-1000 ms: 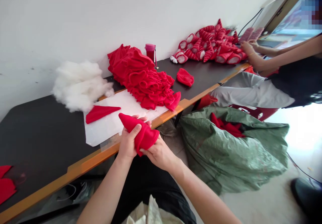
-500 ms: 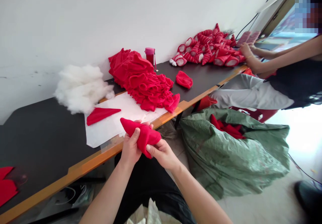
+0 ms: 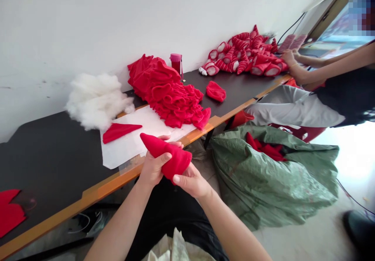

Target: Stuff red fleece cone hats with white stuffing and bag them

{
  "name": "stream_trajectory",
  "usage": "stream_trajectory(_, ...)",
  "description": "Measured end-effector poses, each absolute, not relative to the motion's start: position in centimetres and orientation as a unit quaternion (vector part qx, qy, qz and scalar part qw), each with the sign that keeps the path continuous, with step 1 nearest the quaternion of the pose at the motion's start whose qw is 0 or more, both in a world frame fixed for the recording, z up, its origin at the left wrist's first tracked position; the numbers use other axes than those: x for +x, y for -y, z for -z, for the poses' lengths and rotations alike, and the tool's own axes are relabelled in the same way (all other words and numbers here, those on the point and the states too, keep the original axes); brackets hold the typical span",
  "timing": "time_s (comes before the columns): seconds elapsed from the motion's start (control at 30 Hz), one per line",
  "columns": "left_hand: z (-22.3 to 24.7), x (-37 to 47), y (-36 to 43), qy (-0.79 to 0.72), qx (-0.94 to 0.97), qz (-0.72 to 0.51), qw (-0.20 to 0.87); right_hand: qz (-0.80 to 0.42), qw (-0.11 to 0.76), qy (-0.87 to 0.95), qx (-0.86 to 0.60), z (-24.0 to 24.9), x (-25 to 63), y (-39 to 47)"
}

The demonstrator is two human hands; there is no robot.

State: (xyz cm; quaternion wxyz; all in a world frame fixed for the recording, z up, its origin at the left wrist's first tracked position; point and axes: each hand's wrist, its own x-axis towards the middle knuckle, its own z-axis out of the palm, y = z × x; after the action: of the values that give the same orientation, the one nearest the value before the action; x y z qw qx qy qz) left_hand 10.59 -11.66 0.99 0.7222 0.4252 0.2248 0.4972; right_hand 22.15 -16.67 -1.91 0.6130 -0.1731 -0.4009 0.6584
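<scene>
My left hand grips a pointed red fabric cone mid-length; my right hand grips its wider end.

Smooth red fabric cone held aslant, narrow tip upper left, wide end lower right

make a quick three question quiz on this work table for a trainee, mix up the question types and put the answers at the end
1. True or false: the left hand is nearer than the right hand to the pointed tip of the red cone.

2. Which rests on the white paper, just in front of the white stuffing?
A. the pink-lidded bottle
B. the flat red piece
C. the striped red pieces

3. Fill in the colour: the big sack beside the table is ____.

Key: 1. True; 2. B; 3. green
</scene>
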Motion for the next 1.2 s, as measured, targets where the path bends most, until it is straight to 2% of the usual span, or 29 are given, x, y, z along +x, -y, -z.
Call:
stream_trajectory(0.13, -1.0, 10.9, 11.6, -0.257, 0.411, -0.536, 0.691, -0.614, 0.696, 0.302, -0.216, 2.1, 21.3, 16.3)
stream_trajectory(0.23, -0.5, 11.2, 11.6, -0.266, 0.382, -0.58, 0.668, -0.563, 0.718, 0.313, -0.265, 3.2, 21.3, 16.4)
stream_trajectory(0.33, 0.1, 11.3, 11.6, -0.265, 0.36, -0.586, 0.676, -0.495, 0.697, 0.41, -0.318, 4.4, 21.8, 16.6)
stream_trajectory(0.47, 0.3, 11.5, 11.6, -0.263, 0.349, -0.572, 0.694, -0.341, 0.632, 0.582, -0.383, 5.1, 22.6, 16.6)
stream_trajectory(0.53, 0.5, 11.5, 11.7, -0.266, 0.36, -0.563, 0.694, -0.318, 0.615, 0.605, -0.393, 4.9, 22.9, 16.5)
stream_trajectory(0.6, 0.8, 11.5, 11.8, -0.266, 0.369, -0.549, 0.701, -0.37, 0.613, 0.58, -0.388, 4.4, 23.1, 16.5)
stream_trajectory(0.77, 0.9, 11.3, 12.1, -0.227, 0.388, -0.528, 0.721, -0.623, 0.619, 0.399, -0.263, 2.5, 22.7, 16.8)
stream_trajectory(0.9, 0.5, 11.3, 12.0, -0.232, 0.398, -0.517, 0.722, -0.653, 0.649, 0.301, -0.247, 2.5, 22.3, 16.5)
stream_trajectory(0.97, 0.6, 11.4, 11.8, -0.265, 0.376, -0.536, 0.708, -0.595, 0.672, 0.322, -0.302, 3.0, 22.3, 16.2)
stream_trajectory(1.03, 0.9, 11.6, 11.7, -0.313, 0.344, -0.56, 0.686, -0.482, 0.69, 0.392, -0.372, 3.6, 22.5, 16.1)
stream_trajectory(1.13, 1.3, 12.0, 11.5, -0.361, 0.294, -0.585, 0.664, -0.307, 0.676, 0.511, -0.434, 4.6, 22.9, 16.3)
stream_trajectory(1.2, 1.3, 12.2, 11.6, -0.362, 0.271, -0.598, 0.662, -0.251, 0.663, 0.554, -0.436, 5.1, 23.0, 16.5)
